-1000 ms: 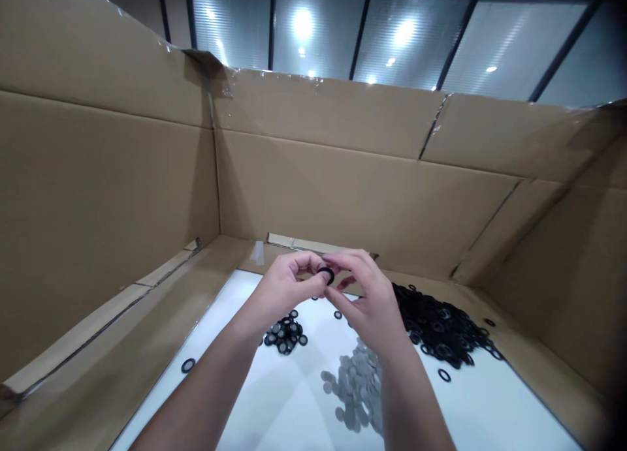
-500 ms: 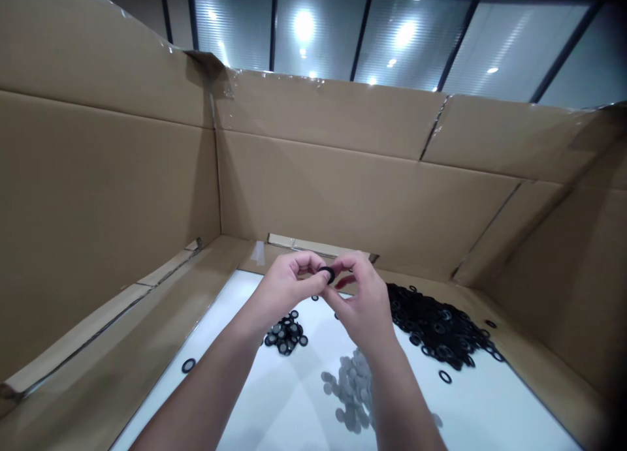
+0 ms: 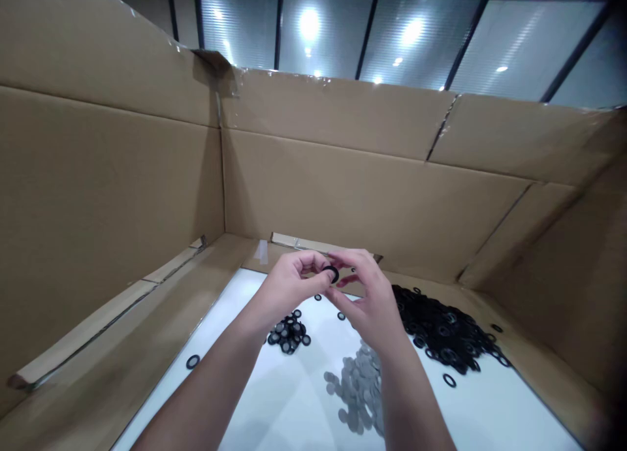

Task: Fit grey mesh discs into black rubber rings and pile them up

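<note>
My left hand (image 3: 294, 278) pinches a small black ring (image 3: 334, 269) between thumb and fingers, over the far part of a white board (image 3: 289, 405). Around the same ring curl the thumb and forefinger of my right hand (image 3: 365, 301), closed about its upper and lower sides; exact contact is hard to see. Beneath my left wrist lies a small pile of black rings with grey centres (image 3: 289, 333). A heap of grey discs (image 3: 360, 386) is partly hidden by my right forearm. Right of that arm spreads a large heap of black rings (image 3: 445, 333).
Tall cardboard walls (image 3: 323, 190) enclose the board at the back and both sides. A single ring (image 3: 192, 361) lies near the left edge, another loose ring (image 3: 449, 380) at the right. A cardboard strip (image 3: 147, 284) runs along the left side.
The ring has turned to show more of its face. My right fingers have spread a little around it. The whole view has shifted slightly.
</note>
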Action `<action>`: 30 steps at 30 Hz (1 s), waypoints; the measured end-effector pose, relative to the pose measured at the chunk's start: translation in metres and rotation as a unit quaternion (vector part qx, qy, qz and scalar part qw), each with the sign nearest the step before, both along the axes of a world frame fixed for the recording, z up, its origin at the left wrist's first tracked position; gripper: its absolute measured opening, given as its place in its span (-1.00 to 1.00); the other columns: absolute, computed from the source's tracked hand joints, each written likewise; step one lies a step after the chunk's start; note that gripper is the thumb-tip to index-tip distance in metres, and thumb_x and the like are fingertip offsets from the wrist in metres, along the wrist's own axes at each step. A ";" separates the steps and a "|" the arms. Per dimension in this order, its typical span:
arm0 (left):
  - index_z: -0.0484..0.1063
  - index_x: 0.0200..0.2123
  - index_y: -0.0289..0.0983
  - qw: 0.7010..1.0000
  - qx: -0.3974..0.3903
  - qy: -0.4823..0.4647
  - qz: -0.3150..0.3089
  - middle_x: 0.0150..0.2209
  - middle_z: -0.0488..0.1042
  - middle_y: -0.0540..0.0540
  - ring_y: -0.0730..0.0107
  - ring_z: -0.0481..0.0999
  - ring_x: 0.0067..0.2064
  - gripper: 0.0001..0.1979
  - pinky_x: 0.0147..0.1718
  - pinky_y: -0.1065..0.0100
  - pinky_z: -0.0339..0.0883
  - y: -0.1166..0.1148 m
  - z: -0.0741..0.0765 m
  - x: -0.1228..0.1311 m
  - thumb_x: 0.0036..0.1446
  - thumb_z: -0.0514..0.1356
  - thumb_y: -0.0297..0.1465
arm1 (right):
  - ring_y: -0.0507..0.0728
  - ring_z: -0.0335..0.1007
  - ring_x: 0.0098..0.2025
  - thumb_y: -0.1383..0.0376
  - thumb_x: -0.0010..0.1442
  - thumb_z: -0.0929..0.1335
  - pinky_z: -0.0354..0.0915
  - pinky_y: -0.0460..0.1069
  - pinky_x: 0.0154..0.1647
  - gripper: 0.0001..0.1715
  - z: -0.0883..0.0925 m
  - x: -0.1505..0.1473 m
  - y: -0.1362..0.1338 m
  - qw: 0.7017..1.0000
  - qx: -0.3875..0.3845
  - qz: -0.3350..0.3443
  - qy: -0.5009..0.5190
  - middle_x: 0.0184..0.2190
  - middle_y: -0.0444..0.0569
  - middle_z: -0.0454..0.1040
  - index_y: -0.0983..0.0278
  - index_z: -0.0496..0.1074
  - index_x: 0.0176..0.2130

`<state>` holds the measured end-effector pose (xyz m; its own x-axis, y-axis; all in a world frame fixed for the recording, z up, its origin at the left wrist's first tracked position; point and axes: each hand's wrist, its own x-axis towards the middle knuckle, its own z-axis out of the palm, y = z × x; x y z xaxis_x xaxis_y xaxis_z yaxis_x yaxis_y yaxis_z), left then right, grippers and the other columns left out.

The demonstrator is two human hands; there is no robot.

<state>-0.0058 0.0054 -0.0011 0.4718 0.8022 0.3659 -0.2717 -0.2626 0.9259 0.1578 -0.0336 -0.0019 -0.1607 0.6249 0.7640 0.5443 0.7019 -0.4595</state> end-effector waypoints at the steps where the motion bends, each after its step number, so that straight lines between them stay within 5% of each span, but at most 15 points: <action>1: 0.45 -0.35 -0.32 1.000 0.001 0.000 -0.002 -0.39 0.44 0.00 0.47 0.44 -0.33 -0.86 -0.30 0.41 0.29 0.000 0.000 0.000 0.18 0.29 -0.36 | 0.12 0.46 -0.09 0.38 0.25 0.41 0.48 0.01 -0.21 -0.66 0.000 0.001 0.000 1.000 0.002 0.018 -0.012 -0.06 -0.03 0.43 0.11 0.42 0.02; 7: 0.42 -0.41 -0.32 1.000 0.002 0.005 0.010 -0.40 0.44 0.01 0.48 0.44 -0.33 -0.85 -0.30 0.43 0.29 0.000 0.000 0.001 0.18 0.29 -0.39 | 0.10 0.44 -0.23 0.40 0.16 0.45 0.47 0.00 -0.30 -0.72 -0.003 -0.002 0.002 0.997 0.026 -0.057 0.041 -0.23 -0.10 0.44 0.15 0.38 -0.15; 12: 0.44 -0.36 -0.32 1.000 0.002 0.005 0.006 -0.41 0.44 0.01 0.48 0.45 -0.33 -0.86 -0.28 0.41 0.31 0.000 0.001 -0.001 0.18 0.29 -0.37 | 0.13 0.46 -0.05 0.40 0.26 0.40 0.51 0.02 -0.18 -0.67 -0.002 0.000 0.002 1.000 0.009 0.027 -0.007 -0.05 -0.03 0.43 0.10 0.46 0.00; 17: 0.41 -0.41 -0.32 1.000 0.004 -0.001 0.017 -0.41 0.41 0.02 0.49 0.43 -0.33 -0.84 -0.30 0.43 0.29 0.001 0.001 -0.001 0.16 0.29 -0.38 | 0.09 0.43 -0.21 0.43 0.16 0.45 0.47 -0.03 -0.32 -0.73 -0.005 -0.007 0.003 0.996 0.043 -0.054 0.063 -0.21 -0.10 0.43 0.16 0.40 -0.16; 22: 0.43 -0.38 -0.32 1.000 -0.002 0.009 0.018 -0.40 0.43 0.01 0.47 0.45 -0.33 -0.85 -0.29 0.41 0.31 0.000 0.001 -0.001 0.16 0.29 -0.37 | 0.11 0.45 -0.05 0.41 0.24 0.41 0.49 -0.02 -0.21 -0.68 -0.003 -0.006 0.005 1.000 0.011 0.028 0.002 -0.04 -0.04 0.42 0.12 0.45 -0.02; 27: 0.42 -0.40 -0.31 1.000 -0.004 0.014 0.021 -0.40 0.42 0.01 0.45 0.45 -0.31 -0.86 -0.27 0.40 0.33 0.000 0.001 0.000 0.15 0.28 -0.39 | 0.10 0.42 -0.20 0.39 0.17 0.44 0.46 -0.04 -0.33 -0.76 -0.007 -0.009 0.007 0.996 0.027 -0.055 0.072 -0.21 -0.09 0.41 0.16 0.36 -0.18; 30: 0.41 -0.40 -0.31 1.000 -0.003 0.012 0.023 -0.40 0.43 0.00 0.44 0.45 -0.32 -0.84 -0.27 0.39 0.32 0.001 0.001 0.000 0.15 0.29 -0.36 | 0.12 0.44 -0.09 0.37 0.20 0.43 0.49 -0.02 -0.26 -0.64 -0.006 -0.004 0.006 0.999 -0.005 0.010 0.039 -0.07 -0.04 0.41 0.12 0.39 -0.01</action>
<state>-0.0060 0.0060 0.0000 0.4425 0.8254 0.3506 -0.2377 -0.2690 0.9333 0.1538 -0.0272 -0.0077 -0.1129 0.6296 0.7687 0.4918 0.7076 -0.5073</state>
